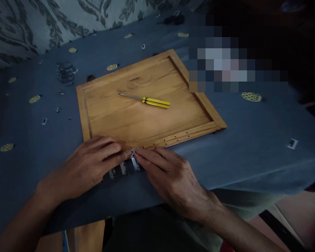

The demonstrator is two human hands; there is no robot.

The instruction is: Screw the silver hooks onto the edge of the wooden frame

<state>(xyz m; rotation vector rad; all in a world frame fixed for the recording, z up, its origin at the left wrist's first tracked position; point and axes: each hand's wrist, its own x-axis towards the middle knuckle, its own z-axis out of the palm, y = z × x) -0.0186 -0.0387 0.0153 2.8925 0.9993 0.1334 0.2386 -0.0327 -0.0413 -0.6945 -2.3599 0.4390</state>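
Observation:
A wooden panel (147, 115) with a raised frame lies flat on a blue cloth-covered table (252, 147). A row of small holes runs along its near edge. On the panel rests a yellow-handled screwdriver (149, 100). My left hand (94, 164) and my right hand (165, 171) lie together at the panel's near edge, fingers pressed onto a metal hinge (126, 166) with dark and silver parts. The fingertips of both hands pinch the hinge's top end against the wood.
Small metal parts and yellow perforated discs (251, 96) are scattered over the cloth. A stack of metal hardware (65, 71) sits at the back left. A blurred-out area covers the back right. A patterned wall hanging stands behind the table.

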